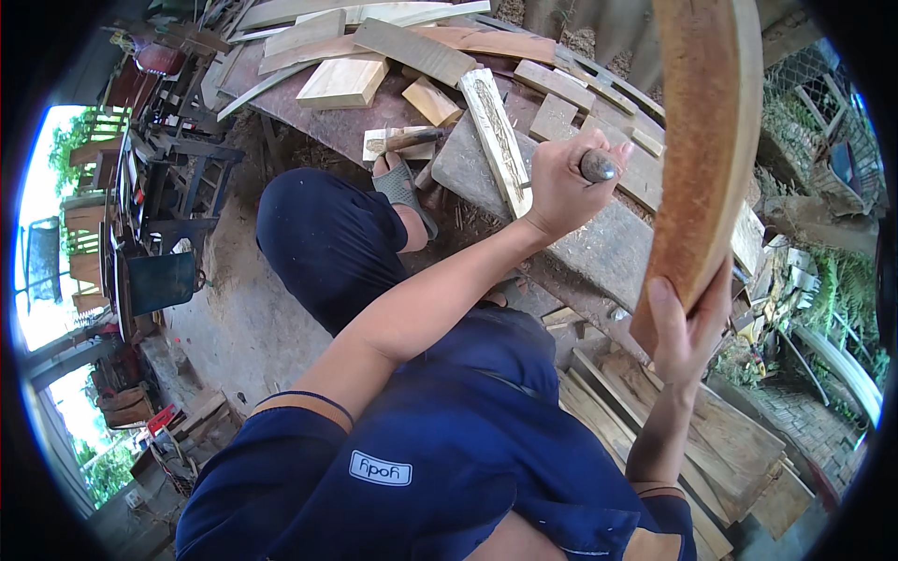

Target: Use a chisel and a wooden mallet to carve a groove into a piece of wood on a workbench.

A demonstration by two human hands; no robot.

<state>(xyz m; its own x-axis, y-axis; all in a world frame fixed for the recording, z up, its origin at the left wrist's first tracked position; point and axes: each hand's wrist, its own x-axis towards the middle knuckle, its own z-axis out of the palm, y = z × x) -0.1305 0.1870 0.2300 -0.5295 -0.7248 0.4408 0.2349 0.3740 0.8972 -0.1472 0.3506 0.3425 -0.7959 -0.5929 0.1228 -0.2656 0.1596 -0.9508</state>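
My left hand (572, 185) is closed around a chisel (599, 166), whose rounded grey handle end points up toward me. Its thin shaft shows beside the fist, by the edge of a pale wooden strip (494, 126) with a long rough groove carved along it. The strip lies slantwise on the work surface (589, 266). In my right hand (692, 323), a thick brown wooden bar (702, 159) is gripped near its lower end. The bar is raised close to the camera, to the right of the chisel, and its upper end runs out of view.
A wooden-handled tool (413, 138) rests on a small wood block left of the strip. Wood offcuts (416, 51) crowd the far side. Boards (739, 439) are stacked at lower right. My bent knee (327, 234) stands left of the bench. A cluttered rack (192, 178) is farther left.
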